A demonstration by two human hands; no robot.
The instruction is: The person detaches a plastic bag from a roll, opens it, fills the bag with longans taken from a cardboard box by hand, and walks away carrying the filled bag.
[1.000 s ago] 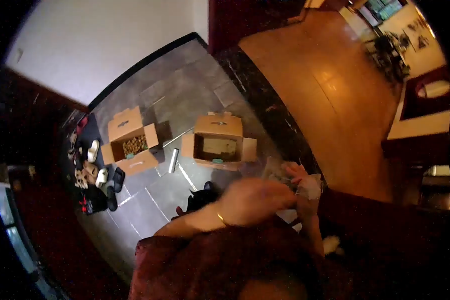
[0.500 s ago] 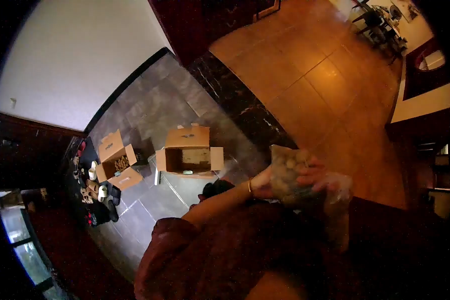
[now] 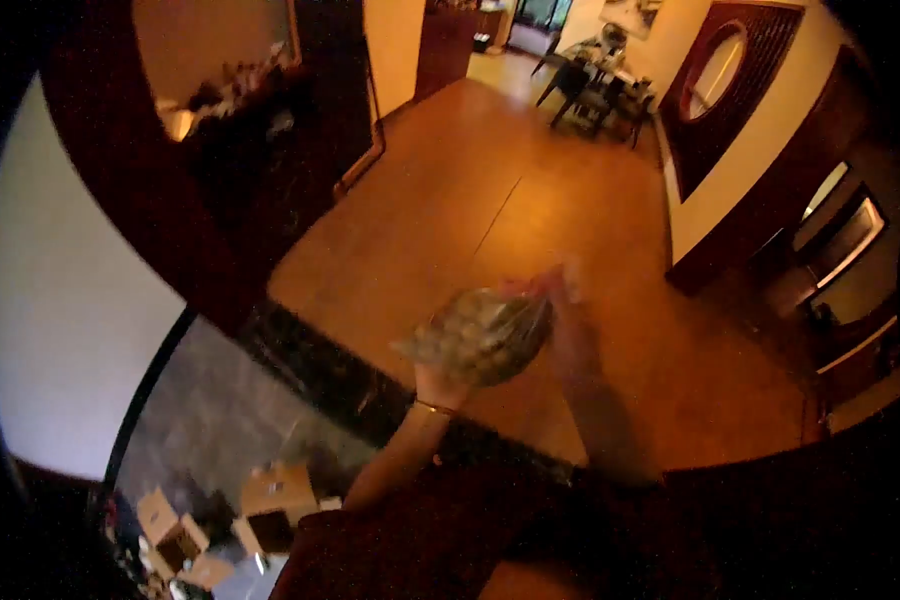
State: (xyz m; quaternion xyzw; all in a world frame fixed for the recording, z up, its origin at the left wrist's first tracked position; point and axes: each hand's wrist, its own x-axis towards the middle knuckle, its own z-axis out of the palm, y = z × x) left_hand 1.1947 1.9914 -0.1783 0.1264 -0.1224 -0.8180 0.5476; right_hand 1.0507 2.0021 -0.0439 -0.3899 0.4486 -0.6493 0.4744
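Note:
A clear plastic bag [image 3: 478,338] full of small round brownish things hangs between my two hands, over the orange-lit floor. My left hand [image 3: 440,385], with a gold band on its wrist, is under the bag's left side, its fingers mostly hidden behind the bag. At the bag's upper right end, my right hand [image 3: 555,290] is closed on the gathered plastic, somewhat blurred. What the round things are cannot be made out.
Two open cardboard boxes [image 3: 278,492] [image 3: 177,540] stand on the grey tiles at the lower left, near shoes. A dark stone strip [image 3: 320,368] divides the grey and orange floors. Farther off are a table with chairs [image 3: 595,90] and a wall with an oval opening [image 3: 715,75].
The view has swung toward the orange-floored room, and the boxes have moved to the lower left. The bag is now held up between both hands, farther left in view.

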